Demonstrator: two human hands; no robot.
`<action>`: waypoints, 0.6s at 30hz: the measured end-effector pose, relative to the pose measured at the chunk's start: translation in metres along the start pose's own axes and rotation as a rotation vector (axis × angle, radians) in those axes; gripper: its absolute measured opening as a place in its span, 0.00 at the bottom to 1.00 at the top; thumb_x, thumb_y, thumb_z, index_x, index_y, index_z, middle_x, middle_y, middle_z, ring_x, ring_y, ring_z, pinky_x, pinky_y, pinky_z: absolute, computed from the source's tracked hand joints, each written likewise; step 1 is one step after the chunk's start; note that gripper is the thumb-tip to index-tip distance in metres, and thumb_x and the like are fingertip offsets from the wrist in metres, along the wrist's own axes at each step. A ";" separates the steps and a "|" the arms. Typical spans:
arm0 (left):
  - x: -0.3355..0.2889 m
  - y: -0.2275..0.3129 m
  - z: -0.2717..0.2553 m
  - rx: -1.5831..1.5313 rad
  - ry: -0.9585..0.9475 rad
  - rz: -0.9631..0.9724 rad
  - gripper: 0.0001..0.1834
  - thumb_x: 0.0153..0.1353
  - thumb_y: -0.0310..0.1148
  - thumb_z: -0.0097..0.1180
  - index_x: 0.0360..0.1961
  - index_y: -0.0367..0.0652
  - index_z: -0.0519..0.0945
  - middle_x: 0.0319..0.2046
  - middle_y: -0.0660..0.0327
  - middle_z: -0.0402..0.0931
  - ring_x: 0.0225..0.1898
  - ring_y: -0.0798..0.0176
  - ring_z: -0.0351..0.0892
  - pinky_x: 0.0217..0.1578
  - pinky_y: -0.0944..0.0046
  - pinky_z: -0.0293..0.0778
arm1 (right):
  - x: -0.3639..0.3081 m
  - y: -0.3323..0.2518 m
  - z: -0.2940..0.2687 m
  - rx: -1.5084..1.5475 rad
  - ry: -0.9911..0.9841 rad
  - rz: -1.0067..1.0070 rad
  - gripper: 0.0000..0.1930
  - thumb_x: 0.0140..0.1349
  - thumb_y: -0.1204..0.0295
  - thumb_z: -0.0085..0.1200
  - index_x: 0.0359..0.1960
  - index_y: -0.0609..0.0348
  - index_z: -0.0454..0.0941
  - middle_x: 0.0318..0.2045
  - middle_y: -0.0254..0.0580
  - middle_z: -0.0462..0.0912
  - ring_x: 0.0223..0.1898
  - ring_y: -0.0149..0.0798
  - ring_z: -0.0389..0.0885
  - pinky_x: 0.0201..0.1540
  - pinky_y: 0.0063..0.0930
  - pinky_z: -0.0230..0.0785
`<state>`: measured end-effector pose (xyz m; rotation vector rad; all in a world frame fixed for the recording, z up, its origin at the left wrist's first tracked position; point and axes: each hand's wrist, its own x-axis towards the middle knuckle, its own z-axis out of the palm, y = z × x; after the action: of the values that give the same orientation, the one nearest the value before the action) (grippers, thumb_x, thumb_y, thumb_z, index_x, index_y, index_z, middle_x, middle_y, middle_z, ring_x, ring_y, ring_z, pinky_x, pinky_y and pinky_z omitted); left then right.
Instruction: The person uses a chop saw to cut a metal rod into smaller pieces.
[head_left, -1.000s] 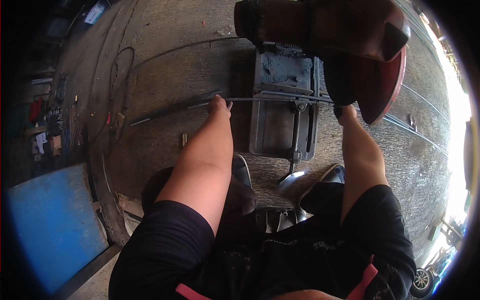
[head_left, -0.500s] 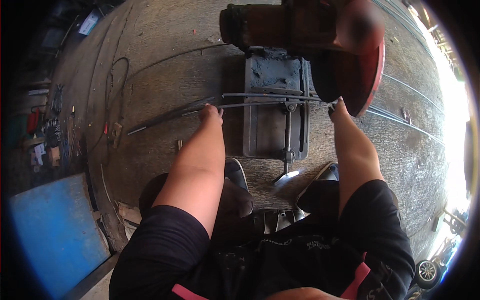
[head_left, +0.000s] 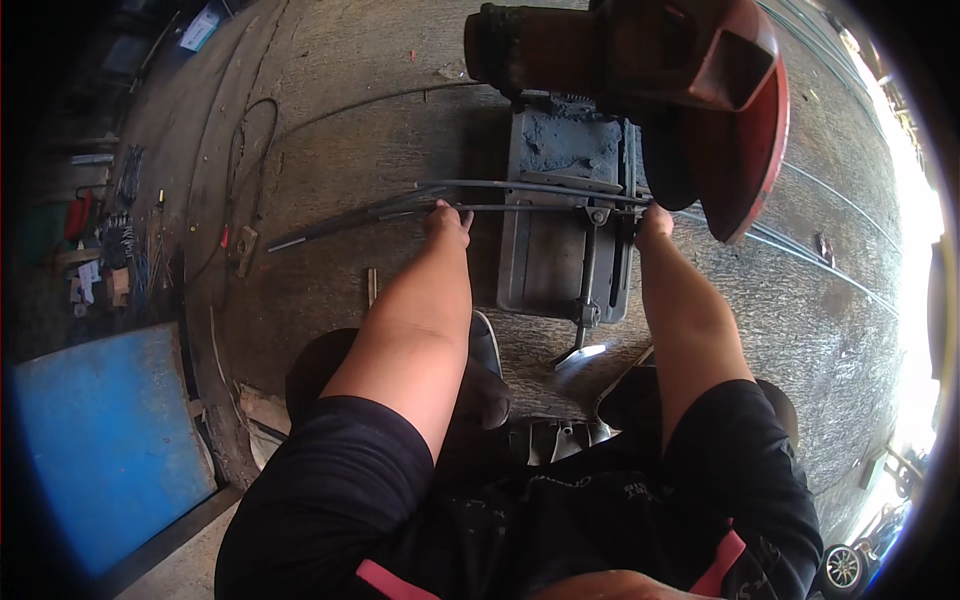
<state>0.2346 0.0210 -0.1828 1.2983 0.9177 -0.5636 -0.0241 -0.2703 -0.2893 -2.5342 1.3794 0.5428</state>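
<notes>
Thin metal rods [head_left: 545, 186] lie across the grey base [head_left: 530, 275] of a red cut-off saw [head_left: 725, 60], passing between its back plate and the screw clamp [head_left: 590, 250]. My left hand [head_left: 449, 224] is closed around the lower rod, left of the base. At the base's right edge, my right hand [head_left: 655, 222] is closed on the rods, close below the saw's dark disc and guard. The fingertips of both hands are partly hidden. The upper rod's left end reaches past my left hand.
More rods [head_left: 310, 234] lie on the worn floor at left, and long ones [head_left: 825, 262] stretch out to the right. A cable [head_left: 370, 97] curves behind the saw. A blue panel [head_left: 115, 440] stands at lower left, near scattered tools. My shoes [head_left: 487, 350] are close to the base.
The upper rod has slid left across the base. My right hand has moved left, toward the base's edge. My left hand stays beside the base, while the whole view has shifted slightly.
</notes>
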 end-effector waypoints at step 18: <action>0.010 -0.009 0.011 0.121 -0.257 -0.065 0.11 0.69 0.37 0.42 0.48 0.46 0.69 0.42 0.59 0.71 0.41 0.57 0.75 0.45 0.52 0.80 | -0.023 0.034 -0.051 -0.059 -0.113 -0.033 0.23 0.48 0.68 0.61 0.49 0.49 0.74 0.44 0.45 0.80 0.44 0.45 0.79 0.46 0.29 0.73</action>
<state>0.2358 0.0099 -0.1963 1.2722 0.7233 -0.8268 -0.0528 -0.2890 -0.2340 -2.5239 1.2980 0.7187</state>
